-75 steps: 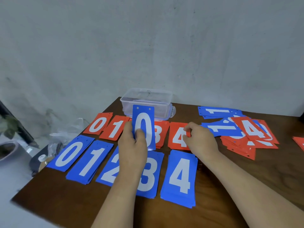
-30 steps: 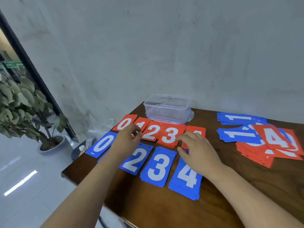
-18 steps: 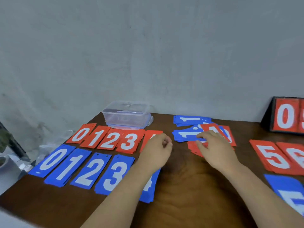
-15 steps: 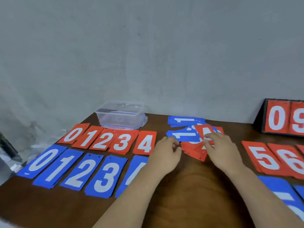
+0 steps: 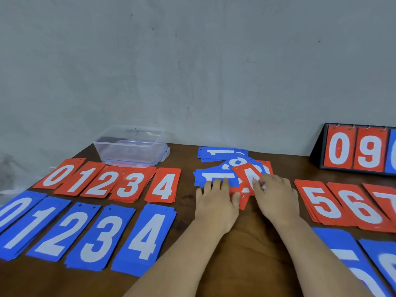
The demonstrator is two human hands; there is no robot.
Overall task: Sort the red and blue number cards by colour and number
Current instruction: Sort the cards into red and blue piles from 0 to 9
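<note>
The blue 0 pile (image 5: 15, 221) at the left of the bench (image 5: 252, 243) has been given one more card. Both hands have been moved to the mixed pile (image 5: 214, 175) in the middle. It is pressed flat by the open left hand (image 5: 216, 202). The red 4 card (image 5: 246, 176) is pinched by the right hand (image 5: 276, 198), so it is likely sorted next.

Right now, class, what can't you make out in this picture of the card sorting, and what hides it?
Head view:
- Mixed pile: lower cards covered by top cards, the left hand and the right hand.
- Red card on top: number partly under the right fingers; grip unclear.
- Blue cards, lower right: numbers cut by the frame edge.
- Scoreboard: blue panel cut by the right edge.
- Clear box: contents blurred.
</note>
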